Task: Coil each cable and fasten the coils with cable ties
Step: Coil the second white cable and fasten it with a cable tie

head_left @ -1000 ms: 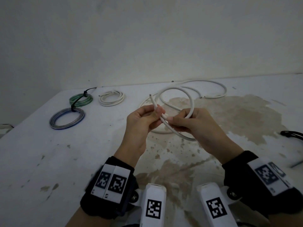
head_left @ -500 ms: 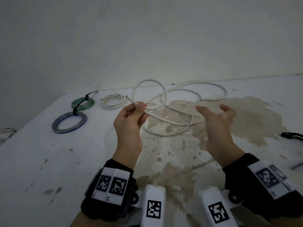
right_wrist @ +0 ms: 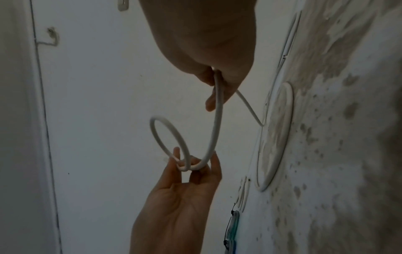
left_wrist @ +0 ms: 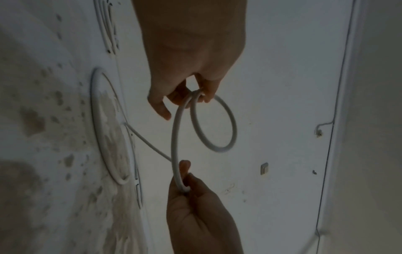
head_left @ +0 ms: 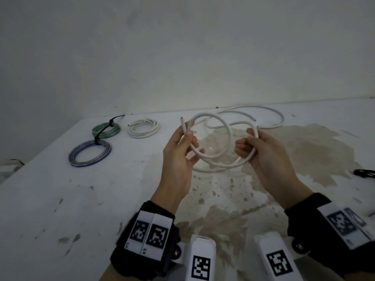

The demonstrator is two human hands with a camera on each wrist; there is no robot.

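1. Head view: half a second ago the right hand point(head_left: 263, 153) was open and clear of the white cable point(head_left: 225, 142); now its fingers grasp the slack, so a second loop can begin. The left hand point(head_left: 180, 157) pinches the first loop near the free end, above the bench point(head_left: 60, 199); three finished coils lie far left.
2. Left wrist view: the left fingers point(left_wrist: 208, 96) clamp the loop's crossing, palm down.
3. Right wrist view: the right fingers point(right_wrist: 208, 77) are curled round the cable, which trails to the bench.
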